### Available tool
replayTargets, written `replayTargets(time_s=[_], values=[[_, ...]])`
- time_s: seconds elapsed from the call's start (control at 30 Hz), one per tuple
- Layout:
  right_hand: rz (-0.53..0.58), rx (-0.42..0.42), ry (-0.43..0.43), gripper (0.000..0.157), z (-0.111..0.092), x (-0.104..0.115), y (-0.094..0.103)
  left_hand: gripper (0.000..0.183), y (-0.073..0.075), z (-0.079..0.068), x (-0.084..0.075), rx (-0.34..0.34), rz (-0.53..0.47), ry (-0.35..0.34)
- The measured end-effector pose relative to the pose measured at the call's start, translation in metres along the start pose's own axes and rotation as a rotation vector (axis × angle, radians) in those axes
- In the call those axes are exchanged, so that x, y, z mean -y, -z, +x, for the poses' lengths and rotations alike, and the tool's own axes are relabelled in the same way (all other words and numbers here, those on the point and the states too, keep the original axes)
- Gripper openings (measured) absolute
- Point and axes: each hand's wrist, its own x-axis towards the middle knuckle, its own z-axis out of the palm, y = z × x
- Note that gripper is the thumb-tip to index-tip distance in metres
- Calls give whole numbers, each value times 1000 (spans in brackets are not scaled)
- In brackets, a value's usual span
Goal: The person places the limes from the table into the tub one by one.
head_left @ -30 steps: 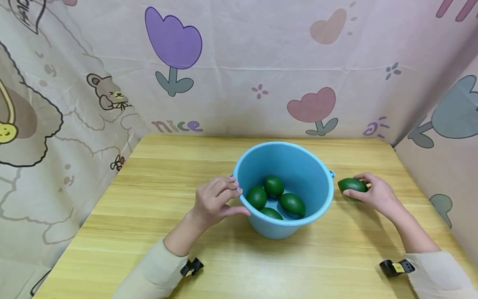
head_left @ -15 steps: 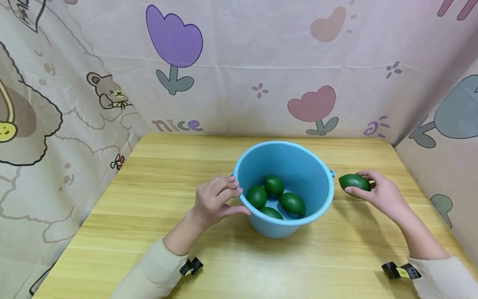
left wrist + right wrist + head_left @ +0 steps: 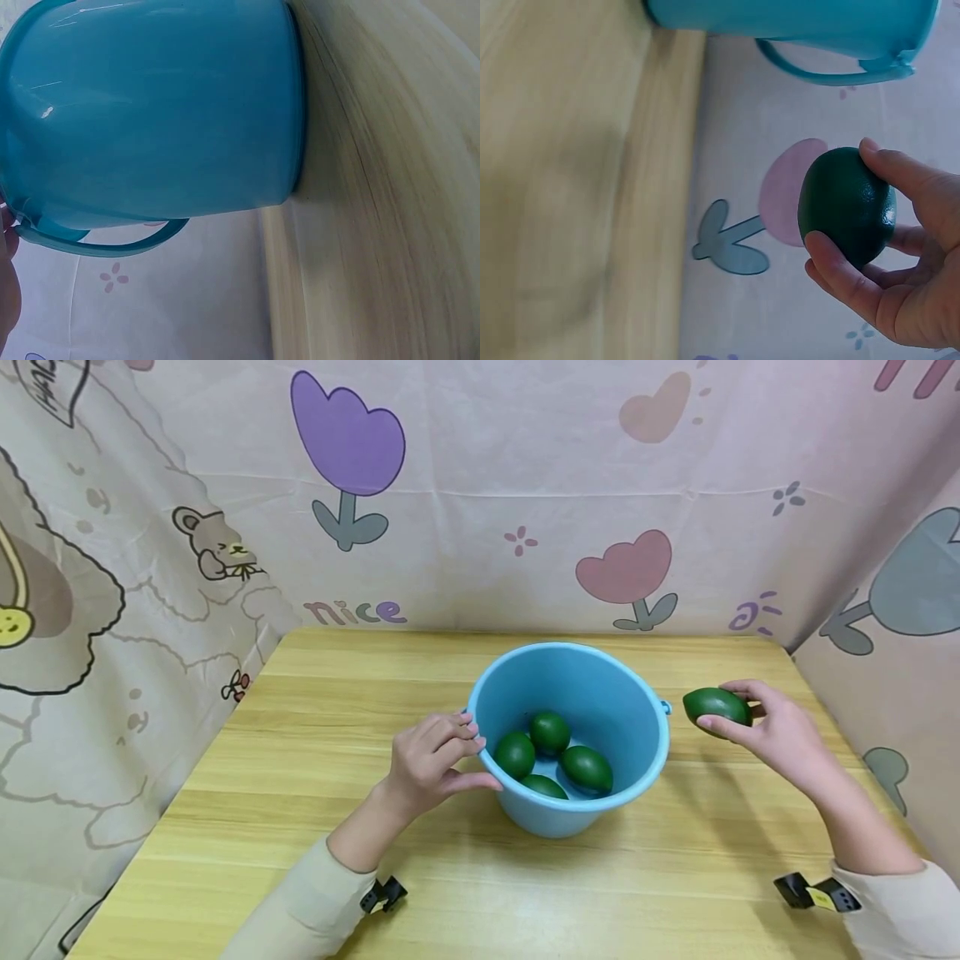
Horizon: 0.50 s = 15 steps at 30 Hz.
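Note:
A light blue plastic bucket stands upright on the wooden table, several dark green oval fruits lying at its bottom. My left hand holds the bucket's left rim, fingers bent at the edge and thumb along the near side. To the right of the bucket, my right hand grips another dark green oval fruit between thumb and fingers, raised above the table. The right wrist view shows that fruit from its end, glossy and smooth, the palm behind it. In the left wrist view the bucket's outer wall fills much of the picture.
The bucket's handle hangs down on its far side. A printed cloth with tulips and bears rises behind the table and along both sides. Each sleeve has a small black device near the cuff.
My right hand has lifted the dark green fruit from the table and moved slightly right and away from me. My left hand and the bucket have stayed in place.

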Motion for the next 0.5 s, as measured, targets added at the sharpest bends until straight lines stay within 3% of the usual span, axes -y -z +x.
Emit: replayTargets(time_s=[0.37,0.5], values=[[26,-11,-62,55,3,22,19,53,-1,1,0,-16,11,-10],[34,-42,-47,54,4,31,23,53,-1,1,0,-11,10,-7]])
